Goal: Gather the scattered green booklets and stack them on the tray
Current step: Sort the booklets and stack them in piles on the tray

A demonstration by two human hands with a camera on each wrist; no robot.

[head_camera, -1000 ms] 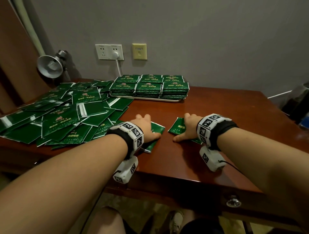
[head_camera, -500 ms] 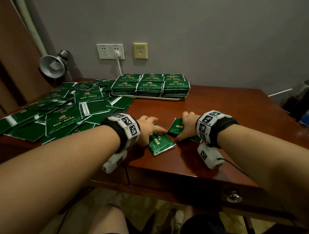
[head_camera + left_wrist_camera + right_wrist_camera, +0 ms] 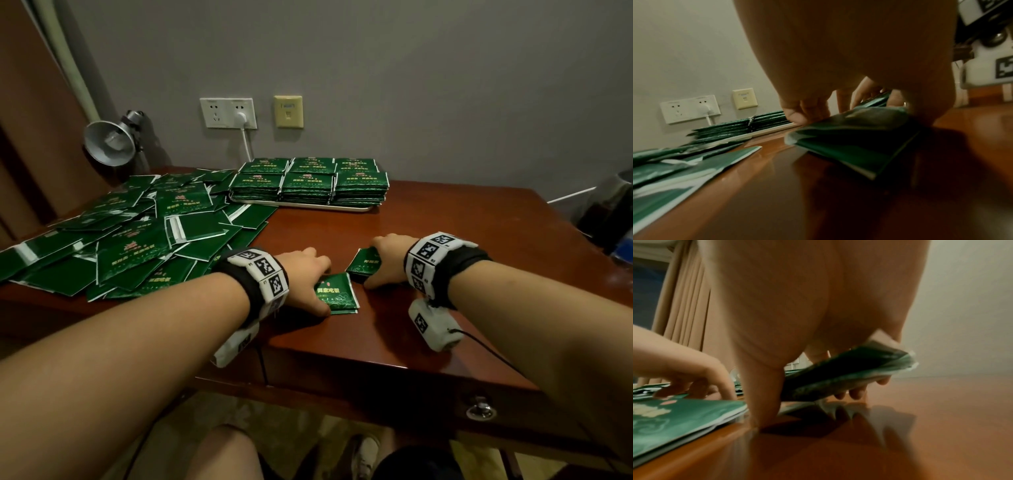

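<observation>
Many green booklets (image 3: 137, 240) lie scattered over the left of the wooden table (image 3: 445, 233). At the back stands a metal tray (image 3: 308, 205) bearing several neat booklet stacks (image 3: 308, 183). My left hand (image 3: 320, 287) grips a small flat stack of booklets (image 3: 339, 296) near the front edge, fingers on its far edge and thumb at the near one. Just to the right, my right hand (image 3: 376, 263) holds a second small stack (image 3: 364, 265). In the right wrist view that stack (image 3: 849, 369) is tilted up, with fingers (image 3: 857, 392) under it and the thumb down on the table.
A silver clamp lamp (image 3: 109, 140) stands at the back left, above the pile. A wall socket (image 3: 228, 112) has a white cord running down behind the tray. A dark bin (image 3: 613, 212) sits beyond the table's right end. A drawer ring (image 3: 481, 409) hangs below the front edge.
My left hand has slid its booklets right, away from the scattered pile, until they lie beside the right hand's stack. The right hand has stayed in place.
</observation>
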